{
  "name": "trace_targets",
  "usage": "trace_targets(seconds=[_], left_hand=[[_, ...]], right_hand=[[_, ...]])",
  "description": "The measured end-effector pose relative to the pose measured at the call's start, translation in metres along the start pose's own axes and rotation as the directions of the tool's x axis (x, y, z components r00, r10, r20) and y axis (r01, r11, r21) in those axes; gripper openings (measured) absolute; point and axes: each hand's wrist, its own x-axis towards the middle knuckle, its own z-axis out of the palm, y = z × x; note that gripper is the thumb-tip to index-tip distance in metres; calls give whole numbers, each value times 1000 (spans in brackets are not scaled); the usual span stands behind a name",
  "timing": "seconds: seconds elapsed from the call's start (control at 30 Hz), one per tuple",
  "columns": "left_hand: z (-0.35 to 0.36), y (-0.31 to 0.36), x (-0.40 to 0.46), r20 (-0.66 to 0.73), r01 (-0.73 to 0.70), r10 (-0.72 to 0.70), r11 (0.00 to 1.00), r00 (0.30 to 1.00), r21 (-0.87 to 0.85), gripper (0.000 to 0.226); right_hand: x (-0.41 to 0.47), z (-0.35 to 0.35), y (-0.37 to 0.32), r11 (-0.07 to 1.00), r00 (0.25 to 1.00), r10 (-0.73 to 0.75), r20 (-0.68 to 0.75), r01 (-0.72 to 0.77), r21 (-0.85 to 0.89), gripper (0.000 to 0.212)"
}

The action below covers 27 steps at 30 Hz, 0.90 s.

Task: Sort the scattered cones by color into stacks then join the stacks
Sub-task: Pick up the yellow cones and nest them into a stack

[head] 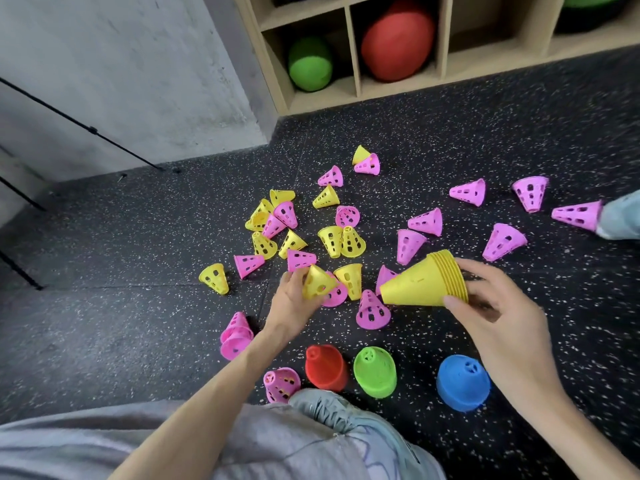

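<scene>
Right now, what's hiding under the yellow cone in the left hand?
A pink cone lies under the single yellow cone that the left hand grips. Only its rim side shows; the rest is covered.

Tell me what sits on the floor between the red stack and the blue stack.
In the head view, the green stack stands upright between the red stack and the blue stack.

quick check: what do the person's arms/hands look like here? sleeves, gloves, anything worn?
Both forearms are bare as far as the frame shows, with no sleeves in view. The left hand and right hand wear no gloves, and no rings, watch or wristband can be seen. No markings show. Fingers are bare.
</scene>
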Motion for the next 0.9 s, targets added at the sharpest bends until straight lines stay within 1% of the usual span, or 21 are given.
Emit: trace_targets(seconds=[0.1, 0.17, 0.23, 0.3, 0.37, 0.47, 0.53, 0.6, 0.67, 0.77, 0.9], left_hand=[[-5, 51, -19, -30, -165, 164, 985, 986, -39, 72], [-10, 76, -37, -12, -256, 256, 965, 967, -62, 74], [-16, 94, -54, 20, -323, 326, 943, 945, -85, 75], [-29, 105, -68, 38, -390, 393, 918, 919, -75, 74], [-46, 107, -79, 45, -446, 448, 894, 893, -46, 73], [-63, 101, -97, 10, -456, 457, 888, 889, -54, 69], [-59, 102, -106, -22, -444, 443, 893, 896, -79, 68], [-48, 107, -110, -27, -444, 444, 891, 896, -92, 66], [-38, 111, -111, -31, -437, 436, 893, 899, -106, 65], [-35, 108, -112, -33, -408, 408, 903, 913, -131, 64], [-36, 104, -107, -61, -391, 386, 906, 920, -163, 66]], right_hand=[[6, -15, -7, 999, 993, -48, -106, 46, -24, 46], [8, -25, -8, 998, 984, -66, -166, 61, -34, 48], [9, -32, -9, 998, 976, -66, -207, 67, -1, 49], [6, -33, -12, 997, 977, -72, -200, 77, 18, 49], [1, -31, -17, 995, 984, -89, -153, 94, 21, 49], [-9, -22, -24, 993, 994, -109, -12, 109, 51, 48], [-17, -12, -25, 992, 987, -120, 107, 115, 47, 48], [-26, -2, -21, 992, 975, -128, 184, 127, 18, 47], [-31, 3, -17, 990, 971, -135, 197, 138, 0, 45], [-29, 4, -12, 992, 968, -123, 221, 120, 27, 42], [-25, 8, -8, 991, 964, -113, 241, 127, -42, 48]])
